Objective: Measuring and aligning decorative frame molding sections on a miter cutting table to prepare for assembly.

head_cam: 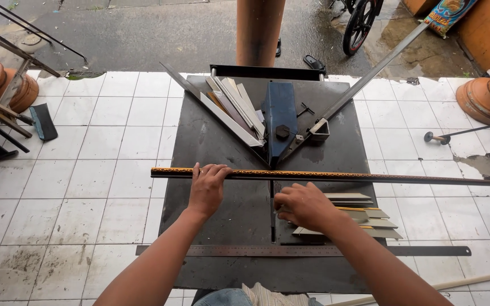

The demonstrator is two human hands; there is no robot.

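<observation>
Moulding strip [336,176], long, dark with gilt edge: lay crosswise on the desk [199,141], long axis left to right, just in front of the blue cutter head [281,116]. Left hand [206,187] lay curled over its left end, grasping it. Right hand [304,207], just nearer than the strip, rested flat and released on cut pieces [364,218].

Soft, even daylight, bright and overcast; shadows faint; wet pavement [188,34] gleams dully; focus sharp throughout, with straight lines bowing slightly at the wide-angle edges
</observation>
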